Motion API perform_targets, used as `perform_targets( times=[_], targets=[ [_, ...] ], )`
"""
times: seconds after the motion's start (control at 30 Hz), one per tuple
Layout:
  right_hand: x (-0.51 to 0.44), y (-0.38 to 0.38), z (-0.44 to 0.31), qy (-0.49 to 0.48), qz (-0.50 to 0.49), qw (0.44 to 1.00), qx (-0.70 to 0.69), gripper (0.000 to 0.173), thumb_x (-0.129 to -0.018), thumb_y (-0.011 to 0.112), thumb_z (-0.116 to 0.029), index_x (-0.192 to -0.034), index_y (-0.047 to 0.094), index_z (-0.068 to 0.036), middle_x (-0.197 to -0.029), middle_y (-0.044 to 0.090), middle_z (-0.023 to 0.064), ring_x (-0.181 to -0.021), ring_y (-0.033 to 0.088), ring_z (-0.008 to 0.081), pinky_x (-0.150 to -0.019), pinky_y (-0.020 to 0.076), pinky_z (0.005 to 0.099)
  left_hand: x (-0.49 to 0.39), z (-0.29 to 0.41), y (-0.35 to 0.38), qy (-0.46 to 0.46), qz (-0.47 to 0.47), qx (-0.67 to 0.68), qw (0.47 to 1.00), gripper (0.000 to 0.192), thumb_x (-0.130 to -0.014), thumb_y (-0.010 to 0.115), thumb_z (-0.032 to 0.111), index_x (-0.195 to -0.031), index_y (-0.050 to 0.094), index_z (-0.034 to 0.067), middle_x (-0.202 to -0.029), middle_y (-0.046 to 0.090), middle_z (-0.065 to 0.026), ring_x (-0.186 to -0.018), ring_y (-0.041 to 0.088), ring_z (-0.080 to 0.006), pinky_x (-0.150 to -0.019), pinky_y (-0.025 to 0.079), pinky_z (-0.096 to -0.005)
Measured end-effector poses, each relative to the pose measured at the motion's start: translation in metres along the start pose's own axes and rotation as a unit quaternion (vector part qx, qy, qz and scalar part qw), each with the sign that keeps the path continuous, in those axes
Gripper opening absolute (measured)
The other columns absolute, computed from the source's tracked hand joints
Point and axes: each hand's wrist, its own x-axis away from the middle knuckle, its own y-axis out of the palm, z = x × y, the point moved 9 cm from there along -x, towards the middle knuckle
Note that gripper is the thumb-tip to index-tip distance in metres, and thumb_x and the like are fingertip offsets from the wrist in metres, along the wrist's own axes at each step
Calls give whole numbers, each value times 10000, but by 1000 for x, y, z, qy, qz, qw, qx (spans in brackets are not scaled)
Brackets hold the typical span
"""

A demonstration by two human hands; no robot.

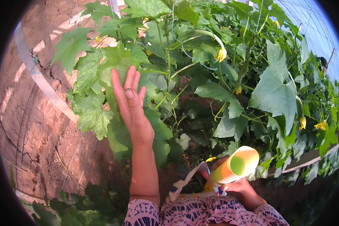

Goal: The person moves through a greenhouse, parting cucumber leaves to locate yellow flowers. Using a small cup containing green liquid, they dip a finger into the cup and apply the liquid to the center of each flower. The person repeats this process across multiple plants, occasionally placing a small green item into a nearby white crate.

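Note:
My left hand [131, 101] is raised among the leaves of a gourd vine [168, 56], fingers apart and nothing seen in its grasp. A broad green leaf [114, 60] lies just behind its fingertips; whether they touch is hard to tell. Low on the right, my right hand [237, 185] grips a yellow-orange tube [221, 172] whose wide mouth faces up, showing a greenish inside. Beside the tube, against my body, is an open bag [180, 183] with yellow flowers [207, 187] in it. A slender young fruit ending in a yellow flower [221, 54] arches from the vine.
Pale blue twine [173, 28] runs down along the stem. More vines with yellow flowers [321, 125] fill the right side. On the left stands a cracked earthen wall [31, 113] with a pale strap [45, 87]. Greenhouse film [313, 34] rises at upper right.

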Motion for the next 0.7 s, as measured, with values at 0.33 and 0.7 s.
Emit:
perform_targets(
  times=[0.33, 0.7],
  targets=[
    [-42, 22, 20, -59, -127, 990, -15, 661, -640, 866, -237, -1158, 516, -22, -971, 630, 54, -886, 613, 151, -792, 488, 303, 68, 23, -19, -17, -258, -22, 966, 480, -943, 553, 301, -1265, 480, -48, -1076, 638, -180, -998, 641, -281, -910, 476, -397],
    [-45, 60, 25, -91, -197, 976, -4, 684, -630, 871, -330, -1144, 569, 7, -1081, 618, 141, -1006, 610, 260, -872, 478, 380, -84, -65, -67, 151, -155, -438, 872, 465, -915, 532, 333, -1327, 503, 118, -1410, 423, -177, -1325, 365, -335, -1083, 302, -387]
  ],
)
